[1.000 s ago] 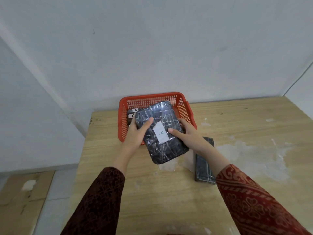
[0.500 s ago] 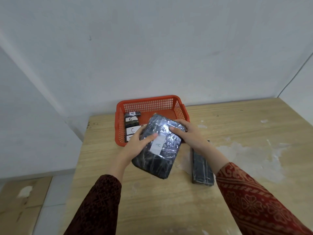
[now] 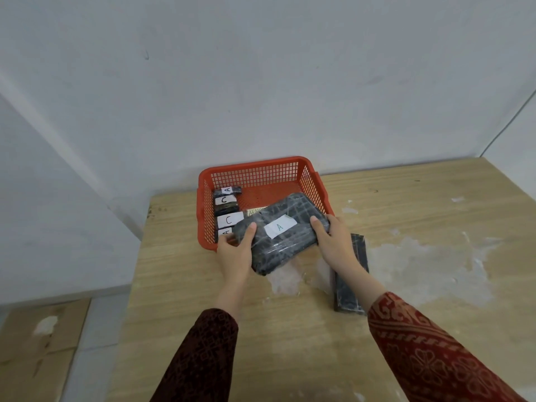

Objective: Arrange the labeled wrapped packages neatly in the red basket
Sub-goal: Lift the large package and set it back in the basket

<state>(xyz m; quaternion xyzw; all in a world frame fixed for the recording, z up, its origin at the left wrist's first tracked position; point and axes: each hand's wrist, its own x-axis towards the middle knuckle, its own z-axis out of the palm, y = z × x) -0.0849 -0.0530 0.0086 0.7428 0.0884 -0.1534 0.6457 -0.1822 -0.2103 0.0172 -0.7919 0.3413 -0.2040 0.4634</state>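
A red mesh basket [image 3: 261, 173] stands at the table's far left against the wall. Along its left side lies a row of small dark wrapped packages [image 3: 227, 211] with white labels reading A and C. A large dark wrapped package labelled A [image 3: 293, 248] is held over the basket's near rim, tilted, half over the basket and half over the table. My left hand [image 3: 236, 253] grips its left end and my right hand [image 3: 335, 242] grips its right end. One long dark wrapped package [image 3: 349, 285] lies on the table, partly under my right forearm.
The wooden table [image 3: 406, 227] has white smears right of the hands. Its left edge drops to a tiled floor with cardboard [image 3: 37, 343]. A white wall runs directly behind the basket. A thin cable [image 3: 504, 129] hangs at the far right.
The large package swung from pointing away from me to lying crosswise, then moved toward the basket's near rim. The small labelled packages came into view.
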